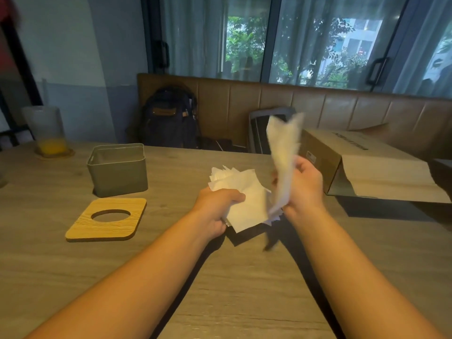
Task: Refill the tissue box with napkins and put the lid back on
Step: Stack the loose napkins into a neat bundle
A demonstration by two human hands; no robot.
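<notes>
My left hand [217,209] grips a loose stack of white napkins [241,192] a little above the middle of the table. My right hand [302,187] holds another bunch of napkins [283,148] that stands up from my fist, blurred. The grey tissue box [118,171] stands open and lidless on the table to the left of my hands. Its wooden lid [107,220], with a round hole in it, lies flat on the table just in front of the box.
An open cardboard box [362,165] lies on its side at the right, its mouth toward me. A cup with orange drink [49,133] stands on a coaster at the far left. Behind the wooden table [220,289] runs a brown bench with a dark backpack [170,118].
</notes>
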